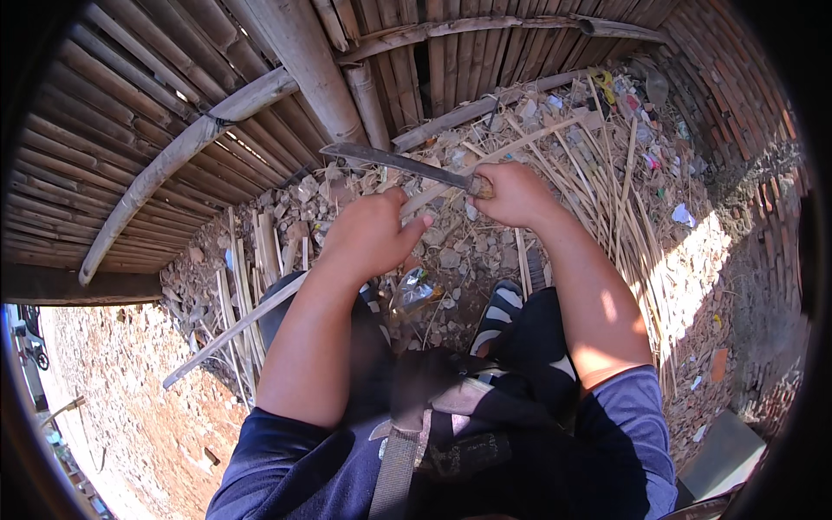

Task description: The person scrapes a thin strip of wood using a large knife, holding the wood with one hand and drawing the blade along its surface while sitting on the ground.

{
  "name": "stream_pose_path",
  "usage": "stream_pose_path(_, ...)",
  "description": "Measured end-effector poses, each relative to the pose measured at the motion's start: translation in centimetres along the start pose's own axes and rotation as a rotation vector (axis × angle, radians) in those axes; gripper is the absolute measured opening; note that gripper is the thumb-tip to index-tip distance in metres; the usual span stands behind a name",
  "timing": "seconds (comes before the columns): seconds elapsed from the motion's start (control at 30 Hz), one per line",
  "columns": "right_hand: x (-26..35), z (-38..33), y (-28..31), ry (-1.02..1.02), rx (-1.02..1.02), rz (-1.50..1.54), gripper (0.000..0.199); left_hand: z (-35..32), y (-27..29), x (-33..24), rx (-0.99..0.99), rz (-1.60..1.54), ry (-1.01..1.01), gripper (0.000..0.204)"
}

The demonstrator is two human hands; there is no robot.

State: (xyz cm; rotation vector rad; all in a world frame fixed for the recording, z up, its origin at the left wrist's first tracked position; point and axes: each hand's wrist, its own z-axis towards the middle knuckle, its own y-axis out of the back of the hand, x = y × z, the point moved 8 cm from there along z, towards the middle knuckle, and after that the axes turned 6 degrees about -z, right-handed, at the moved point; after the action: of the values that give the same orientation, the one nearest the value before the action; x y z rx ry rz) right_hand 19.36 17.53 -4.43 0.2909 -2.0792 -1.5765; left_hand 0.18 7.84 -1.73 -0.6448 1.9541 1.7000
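Both hands work a long bamboo strip with a big knife, seen from above the person's lap.

Left hand [368, 236] is curled shut around the bamboo strip [238, 328], thumb pointing right; its fingers are hidden beneath the fist. Right hand [513, 194] is clenched on the handle of the knife [399, 163], which is almost wholly covered by the fist. Its dark, worn blade points left and sits against the strip just above the left hand. Pale and thin, the strip runs from lower left, behind the left forearm, up toward the pile of split bamboo [598, 165]; where it ends among those strips is hard to tell. Rubble ground [451, 251] lies below, and a bamboo wall [130, 130] stands behind.
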Motion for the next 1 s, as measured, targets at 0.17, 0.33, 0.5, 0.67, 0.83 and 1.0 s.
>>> stream_pose_path(0.17,-0.3,0.2,-0.8,0.025,0.001,0.039,0.048,-0.1,-0.1,-0.1,0.003,0.012,-0.021,0.047)
stream_pose_path(0.33,-0.4,0.3,-1.2,0.011,0.036,0.013,0.041,-0.1,-0.2,-0.1,0.014,0.013,-0.023,0.048)
stream_pose_path(0.5,-0.5,0.3,-1.6,-0.001,0.065,0.009,0.043,-0.1,-0.4,0.0,0.02,0.042,-0.043,0.049)
stream_pose_path(0.67,-1.0,0.7,-2.8,0.01,0.134,-0.015,0.048,-0.1,-0.7,-0.2,0.047,0.075,-0.041,0.049)
stream_pose_path(0.83,-0.5,0.6,-2.4,0.016,0.12,-0.014,0.054,-0.2,-0.7,-0.3,0.06,0.088,-0.033,0.05)
stream_pose_path(1.0,-0.9,0.6,-2.6,0.029,0.075,0.046,0.054,-0.2,-0.8,-0.2,0.082,0.082,-0.023,0.051)
